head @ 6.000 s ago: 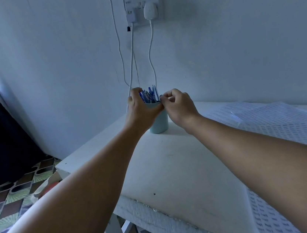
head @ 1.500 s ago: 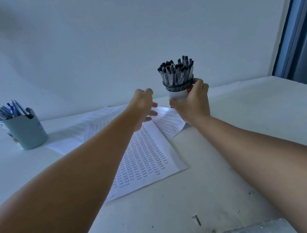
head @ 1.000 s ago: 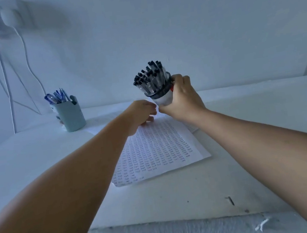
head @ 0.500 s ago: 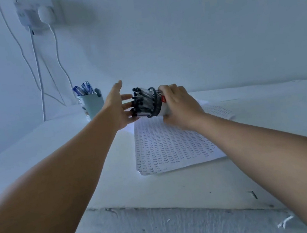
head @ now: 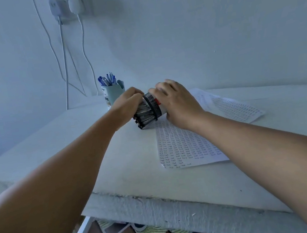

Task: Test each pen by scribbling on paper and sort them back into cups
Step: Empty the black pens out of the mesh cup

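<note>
White table [head: 127,166], wall behind. The white cup with a black mesh band and red mark [head: 154,106] lies tipped on its side at the far edge of the near printed paper sheet [head: 183,147], its mouth turned left and slightly toward the near side, its long axis running roughly left-right across the table. Right hand [head: 178,101] wraps over the cup's closed end, fingers curled round it, holding it down. Left hand [head: 128,106] sits at the mouth, fingers curled over the bundle of black-capped pens [head: 144,115], which juts out leftward and near along the cup's axis; whether it pinches the pens or only cups them, cannot tell. Pens lie parallel, packed tight, cap ends outward. Farther left, near the wall, a pale blue cup [head: 114,94] stands upright with blue pens [head: 106,80] pointing up. A second printed sheet [head: 232,104] lies to the right, partly under the first. Judgement on progress: early. The black pens look about to be emptied out; no pen is singled out, no fresh scribble is discernible on the paper, and all testing and sorting appears still to do.
</note>
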Action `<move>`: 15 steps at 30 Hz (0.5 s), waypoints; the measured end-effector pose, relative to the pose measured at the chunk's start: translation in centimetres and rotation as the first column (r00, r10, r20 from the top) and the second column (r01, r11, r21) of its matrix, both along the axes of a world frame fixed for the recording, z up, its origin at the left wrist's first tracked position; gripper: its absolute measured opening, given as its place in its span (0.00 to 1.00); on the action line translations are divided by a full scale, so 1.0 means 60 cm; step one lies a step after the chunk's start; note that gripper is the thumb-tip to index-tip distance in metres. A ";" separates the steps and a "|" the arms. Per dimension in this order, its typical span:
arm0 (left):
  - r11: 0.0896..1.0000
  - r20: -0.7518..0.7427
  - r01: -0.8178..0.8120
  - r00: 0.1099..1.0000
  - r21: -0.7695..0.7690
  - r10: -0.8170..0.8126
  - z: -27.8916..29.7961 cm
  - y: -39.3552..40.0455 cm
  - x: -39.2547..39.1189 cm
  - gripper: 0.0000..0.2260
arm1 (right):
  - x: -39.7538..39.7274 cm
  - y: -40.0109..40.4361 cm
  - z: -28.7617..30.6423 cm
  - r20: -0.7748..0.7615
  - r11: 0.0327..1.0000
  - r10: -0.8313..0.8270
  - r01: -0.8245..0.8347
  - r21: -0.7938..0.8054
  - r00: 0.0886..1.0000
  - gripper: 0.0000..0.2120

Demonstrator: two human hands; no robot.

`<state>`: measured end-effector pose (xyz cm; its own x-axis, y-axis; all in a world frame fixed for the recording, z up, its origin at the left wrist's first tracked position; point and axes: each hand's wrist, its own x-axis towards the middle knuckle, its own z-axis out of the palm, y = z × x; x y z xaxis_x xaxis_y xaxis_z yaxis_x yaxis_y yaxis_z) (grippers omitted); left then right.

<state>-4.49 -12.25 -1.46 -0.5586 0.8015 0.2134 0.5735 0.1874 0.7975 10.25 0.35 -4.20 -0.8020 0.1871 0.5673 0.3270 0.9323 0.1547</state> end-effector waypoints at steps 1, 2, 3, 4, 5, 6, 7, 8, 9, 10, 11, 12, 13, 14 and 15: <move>0.995 0.004 0.065 0.998 -0.069 -0.065 0.002 -0.006 0.001 0.18 | -0.004 -0.003 -0.002 -0.006 1.000 -0.006 0.006 0.006 1.000 0.40; 0.983 0.009 0.109 0.994 -0.150 -0.109 0.004 -0.012 0.000 0.23 | -0.005 -0.005 -0.005 -0.016 1.000 -0.011 0.011 0.007 1.000 0.40; 0.964 -0.001 0.135 0.990 -0.227 -0.139 0.007 -0.015 -0.002 0.27 | -0.005 -0.007 -0.010 -0.033 1.000 -0.011 0.011 0.005 0.999 0.39; 0.944 -0.023 0.152 0.986 -0.294 -0.166 0.011 -0.017 -0.003 0.31 | -0.003 -0.008 -0.014 -0.055 1.000 -0.011 0.010 -0.003 0.998 0.39; 0.923 -0.044 0.164 0.981 -0.349 -0.191 0.016 -0.018 -0.003 0.34 | -0.002 -0.008 -0.017 -0.078 1.000 -0.011 0.009 -0.016 0.997 0.39; 0.906 -0.062 0.162 0.977 -0.391 -0.202 0.021 -0.017 -0.002 0.38 | -0.001 -0.008 -0.020 -0.094 0.999 -0.013 0.010 -0.030 0.996 0.38; 0.896 -0.089 0.146 0.975 -0.420 -0.201 0.024 -0.015 -0.002 0.43 | -0.001 -0.009 -0.021 -0.100 0.999 -0.014 0.010 -0.042 0.995 0.38; 0.889 -0.141 0.116 0.970 -0.442 -0.197 0.025 -0.011 -0.001 0.48 | -0.001 -0.010 -0.022 -0.100 0.999 -0.017 0.012 -0.048 0.995 0.38; 0.888 -0.208 0.080 0.959 -0.453 -0.193 0.023 -0.007 0.000 0.52 | -0.001 -0.010 -0.022 -0.100 0.999 -0.017 0.013 -0.045 0.995 0.39; 0.889 -0.272 0.049 0.943 -0.455 -0.191 0.018 -0.003 -0.001 0.53 | 0.000 -0.010 -0.022 -0.106 0.999 -0.014 0.011 -0.034 0.994 0.40; 0.894 -0.323 0.026 0.927 -0.447 -0.188 0.012 0.001 -0.001 0.51 | 0.002 -0.008 -0.021 -0.120 1.000 -0.010 0.008 -0.017 0.993 0.40; 0.900 -0.358 0.006 0.916 -0.436 -0.180 0.008 0.001 -0.002 0.47 | 0.004 -0.007 -0.018 -0.136 1.000 -0.008 0.009 0.000 0.991 0.40; 0.905 -0.374 -0.005 0.912 -0.426 -0.171 0.007 0.000 -0.003 0.41 | 0.008 -0.006 -0.016 -0.152 1.000 -0.012 0.014 0.014 0.988 0.40; 0.905 -0.383 -0.010 0.908 -0.425 -0.170 0.007 -0.002 -0.005 0.35 | 0.011 -0.005 -0.013 -0.166 0.999 -0.017 0.022 0.028 0.986 0.40; 0.901 -0.391 -0.009 0.903 -0.433 -0.180 0.011 -0.005 -0.005 0.31 | 0.013 -0.004 -0.009 -0.177 0.999 -0.022 0.030 0.041 0.984 0.39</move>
<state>-4.81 -12.53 -0.80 -0.4192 0.9068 0.0445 0.8593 0.3805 0.3418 11.05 0.10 -4.77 -0.6837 0.1791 0.7074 0.3770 0.9167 0.1323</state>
